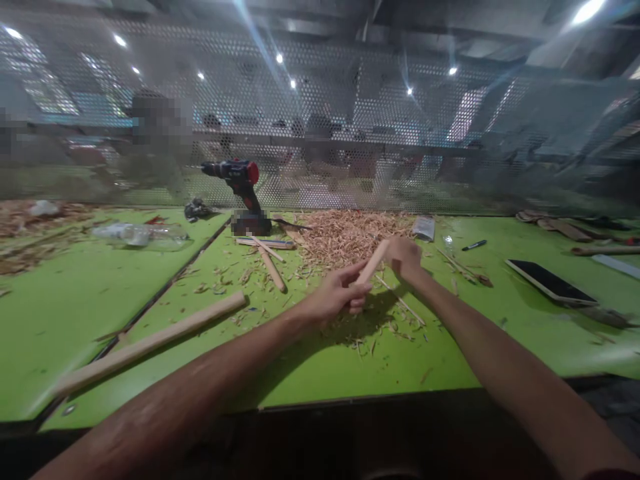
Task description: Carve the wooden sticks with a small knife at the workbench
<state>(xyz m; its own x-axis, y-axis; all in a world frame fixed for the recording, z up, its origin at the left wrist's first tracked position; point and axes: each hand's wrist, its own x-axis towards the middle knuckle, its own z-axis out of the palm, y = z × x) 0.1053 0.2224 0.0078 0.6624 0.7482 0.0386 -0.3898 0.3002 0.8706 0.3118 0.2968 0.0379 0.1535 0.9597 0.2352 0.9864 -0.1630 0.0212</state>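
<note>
Bridging both hands (333, 295) (406, 260), a wooden stick (373, 263) slants above the table (350, 375).

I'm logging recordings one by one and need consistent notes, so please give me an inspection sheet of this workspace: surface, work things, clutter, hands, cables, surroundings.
Surface: green tabletop, strewn with wood shavings, heaped toward the back.
Work things: pale wooden piece held up above the tabletop; longer wooden rod lying at left.
Clutter: cordless drill standing upright; clear plastic bottle on its side; pen; dark-screened device at right.
Hands: left hand has its fingers closed around the piece; right hand is at its far end, grip unclear.
Cables: nothing seen.
Surroundings: perforated screen behind; ceiling lights above.
</note>
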